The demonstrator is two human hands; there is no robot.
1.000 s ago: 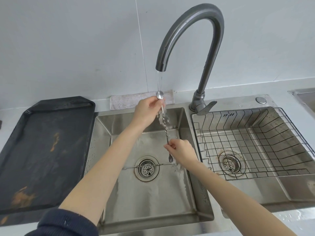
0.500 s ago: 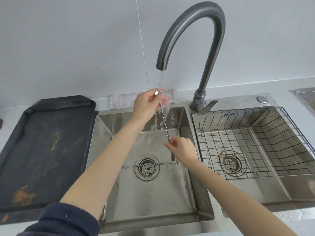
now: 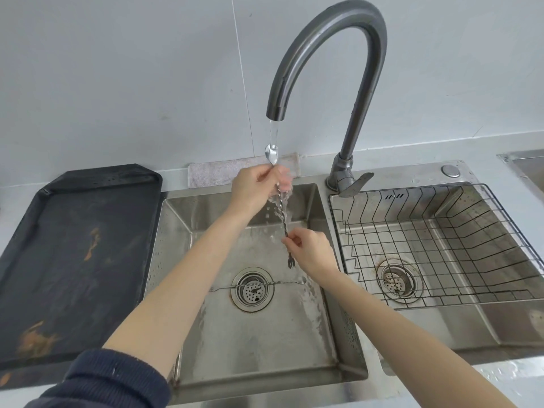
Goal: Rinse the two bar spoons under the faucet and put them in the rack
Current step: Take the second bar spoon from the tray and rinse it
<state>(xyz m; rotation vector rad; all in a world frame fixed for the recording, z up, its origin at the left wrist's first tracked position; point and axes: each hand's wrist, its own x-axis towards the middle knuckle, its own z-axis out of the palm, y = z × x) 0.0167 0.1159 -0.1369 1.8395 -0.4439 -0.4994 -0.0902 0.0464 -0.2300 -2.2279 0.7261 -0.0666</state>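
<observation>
A twisted steel bar spoon (image 3: 282,214) stands nearly upright under the running dark grey faucet (image 3: 326,39); its bowl sits in the stream and its forked end points down. My left hand (image 3: 256,187) grips the stem just below the bowl. My right hand (image 3: 309,248) pinches the lower stem above the fork. A second bar spoon (image 3: 282,282) lies flat across the floor of the left sink basin (image 3: 188,248), over the drain. The black wire rack (image 3: 441,240) sits in the right basin and holds nothing.
A black tray (image 3: 73,245) with orange stains lies on the counter to the left. A folded grey cloth (image 3: 215,173) rests behind the left basin. The faucet lever (image 3: 353,184) points right. Each basin has a drain strainer (image 3: 252,290).
The spoon's bowl has risen above my left hand into the stream after being hidden by the fingers half a second ago. Both hands stay on the stem with little other movement.
</observation>
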